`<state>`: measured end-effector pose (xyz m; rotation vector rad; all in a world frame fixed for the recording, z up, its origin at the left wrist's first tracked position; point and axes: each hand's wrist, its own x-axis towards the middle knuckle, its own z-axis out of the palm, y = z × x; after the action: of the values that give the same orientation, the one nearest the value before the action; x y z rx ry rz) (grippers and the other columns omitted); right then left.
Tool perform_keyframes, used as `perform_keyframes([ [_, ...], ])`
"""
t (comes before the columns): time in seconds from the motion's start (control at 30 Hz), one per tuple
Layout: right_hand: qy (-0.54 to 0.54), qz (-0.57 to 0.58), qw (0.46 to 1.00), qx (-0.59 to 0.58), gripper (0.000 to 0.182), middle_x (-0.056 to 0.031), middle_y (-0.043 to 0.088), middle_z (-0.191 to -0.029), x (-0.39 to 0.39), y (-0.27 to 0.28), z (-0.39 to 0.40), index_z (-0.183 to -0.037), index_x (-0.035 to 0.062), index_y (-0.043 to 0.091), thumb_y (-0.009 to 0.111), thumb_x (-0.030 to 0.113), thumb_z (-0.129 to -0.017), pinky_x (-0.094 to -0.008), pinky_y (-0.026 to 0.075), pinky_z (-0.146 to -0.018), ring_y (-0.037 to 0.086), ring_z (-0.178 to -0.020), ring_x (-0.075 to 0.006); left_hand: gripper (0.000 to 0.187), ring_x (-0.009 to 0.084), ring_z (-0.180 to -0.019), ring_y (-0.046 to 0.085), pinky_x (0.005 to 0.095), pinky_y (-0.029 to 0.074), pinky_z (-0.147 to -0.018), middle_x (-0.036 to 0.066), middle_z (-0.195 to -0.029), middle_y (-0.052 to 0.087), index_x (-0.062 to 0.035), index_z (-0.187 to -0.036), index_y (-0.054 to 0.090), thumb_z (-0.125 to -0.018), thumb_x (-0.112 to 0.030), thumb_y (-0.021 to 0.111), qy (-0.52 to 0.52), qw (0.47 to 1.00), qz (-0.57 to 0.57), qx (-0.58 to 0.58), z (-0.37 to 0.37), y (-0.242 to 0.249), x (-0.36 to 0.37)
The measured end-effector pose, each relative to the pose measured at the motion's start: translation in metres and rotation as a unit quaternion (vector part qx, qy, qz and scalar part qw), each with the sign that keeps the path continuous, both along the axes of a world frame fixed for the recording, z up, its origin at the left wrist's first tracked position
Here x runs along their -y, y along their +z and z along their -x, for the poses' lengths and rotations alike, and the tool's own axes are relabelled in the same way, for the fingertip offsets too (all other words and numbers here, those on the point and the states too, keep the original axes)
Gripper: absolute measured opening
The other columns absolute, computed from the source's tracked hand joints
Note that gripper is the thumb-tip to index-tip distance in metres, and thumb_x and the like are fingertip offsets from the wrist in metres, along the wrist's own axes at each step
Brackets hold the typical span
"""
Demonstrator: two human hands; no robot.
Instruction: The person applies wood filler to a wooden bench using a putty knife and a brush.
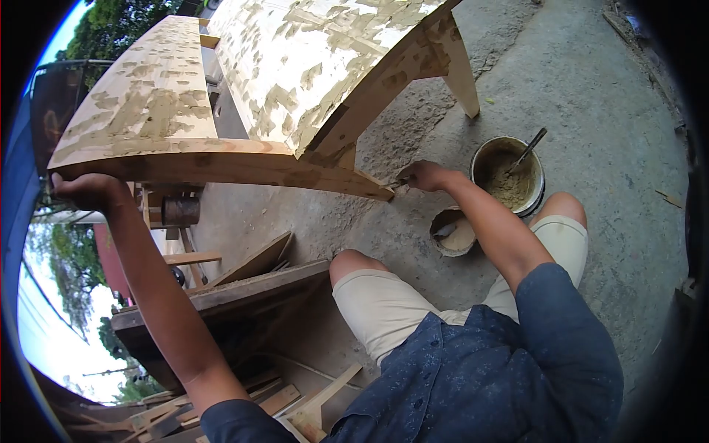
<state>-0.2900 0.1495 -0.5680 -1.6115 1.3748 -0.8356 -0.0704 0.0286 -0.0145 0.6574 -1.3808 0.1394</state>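
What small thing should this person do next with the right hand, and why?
Probably draw the thin tool in the right hand lightly along the tip of the curved wooden rail: the tool is already at that tip, the left hand is at the other end, perhaps steadying it, and the rail's side looks barer than the paste-daubed panel.
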Motion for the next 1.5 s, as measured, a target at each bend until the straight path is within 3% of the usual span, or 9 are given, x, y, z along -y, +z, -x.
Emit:
perform_keyframes([
  [0.17,-0.09,0.006,0.986,0.141,0.042,-0.0149,0.071,-0.104,-0.011,0.0,-0.007,-0.127,0.0109,0.066,0.055,0.013,-0.086,-0.0353,0.053,-0.083,0.067,-0.089,-0.0248,0.056,0.0364,-0.115,0.057,0.0465,0.047,-0.101,0.025,-0.129,0.056,0.0031,-0.124,0.056,-0.1,-0.04,0.031,0.106,0.993,0.045,0.009,-0.026,0.01,0.027],
  [0.23,-0.137,-0.083,0.913,0.374,0.043,-0.01,0.069,-0.096,-0.033,0.019,-0.009,-0.13,0.0059,0.062,0.051,0.012,-0.089,-0.0307,0.053,-0.073,0.064,-0.078,-0.0163,0.053,0.0372,-0.112,0.057,0.047,0.045,-0.1,0.026,-0.125,0.057,0.0035,-0.12,0.058,-0.1,-0.037,0.031,0.093,0.994,0.052,0.001,-0.025,0.009,0.03],
  [0.43,-0.316,-0.068,0.754,0.572,0.044,-0.0052,0.065,-0.099,-0.074,0.049,-0.012,-0.136,0.003,0.053,0.047,0.01,-0.093,-0.027,0.051,-0.074,0.064,-0.08,-0.0145,0.049,0.0362,-0.11,0.056,0.0468,0.045,-0.1,0.026,-0.125,0.055,0.0048,-0.122,0.054,-0.1,-0.034,0.032,0.071,0.996,0.056,0.013,-0.027,0.011,0.033],
  [0.63,-0.434,0.119,0.784,0.428,0.044,-0.0033,0.064,-0.1,-0.061,0.068,0.008,-0.137,0.0029,0.054,0.053,0.008,-0.093,-0.0257,0.049,-0.076,0.063,-0.083,-0.0116,0.043,0.0329,-0.107,0.057,0.0429,0.046,-0.099,0.022,-0.12,0.056,0.0038,-0.117,0.056,-0.099,-0.029,0.036,0.033,0.998,0.058,0.01,-0.02,0.009,0.026],
  [0.87,-0.467,0.192,0.778,0.374,0.042,-0.0057,0.065,-0.097,-0.042,0.091,0.012,-0.132,0.0053,0.059,0.062,0.01,-0.09,-0.0278,0.051,-0.074,0.061,-0.079,-0.0106,0.043,0.0316,-0.108,0.057,0.0435,0.046,-0.098,0.02,-0.12,0.056,0.0042,-0.114,0.06,-0.098,-0.029,0.038,0.026,0.997,0.071,0.011,-0.027,0.011,0.034],
  [1.1,-0.469,0.13,0.75,0.448,0.038,-0.0035,0.062,-0.089,-0.045,0.107,0.014,-0.133,0.0058,0.057,0.057,0.014,-0.096,-0.0258,0.05,-0.064,0.06,-0.081,-0.0079,0.044,0.0323,-0.108,0.056,0.0443,0.045,-0.098,0.021,-0.119,0.056,0.005,-0.115,0.06,-0.098,-0.03,0.039,0.002,0.998,0.068,0.01,-0.022,0.01,0.031],
  [1.2,-0.451,0.132,0.764,0.443,0.037,-0.0066,0.064,-0.093,-0.049,0.109,0.002,-0.134,0.005,0.056,0.055,0.016,-0.098,-0.0281,0.051,-0.07,0.061,-0.082,-0.011,0.044,0.0325,-0.108,0.056,0.0446,0.044,-0.098,0.022,-0.119,0.056,0.005,-0.115,0.059,-0.098,-0.03,0.038,0.03,0.996,0.079,0.018,-0.025,0.011,0.032],
  [1.3,-0.428,0.194,0.839,0.274,0.039,-0.0184,0.065,-0.114,-0.055,0.102,-0.029,-0.132,0.002,0.056,0.058,0.018,-0.097,-0.0374,0.049,-0.09,0.065,-0.098,-0.0296,0.044,0.0322,-0.107,0.055,0.044,0.044,-0.099,0.021,-0.12,0.054,0.0052,-0.114,0.058,-0.098,-0.03,0.038,0.037,0.996,0.081,0.025,-0.021,0.008,0.027],
  [1.5,-0.318,0.108,0.899,0.282,0.041,-0.0208,0.065,-0.113,-0.068,0.071,-0.078,-0.128,0.0013,0.056,0.062,0.025,-0.095,-0.0398,0.048,-0.09,0.064,-0.103,-0.0338,0.044,0.0316,-0.108,0.054,0.0438,0.043,-0.099,0.02,-0.119,0.053,0.0044,-0.115,0.058,-0.098,-0.03,0.037,0.033,0.995,0.084,0.035,-0.017,0.008,0.022],
])
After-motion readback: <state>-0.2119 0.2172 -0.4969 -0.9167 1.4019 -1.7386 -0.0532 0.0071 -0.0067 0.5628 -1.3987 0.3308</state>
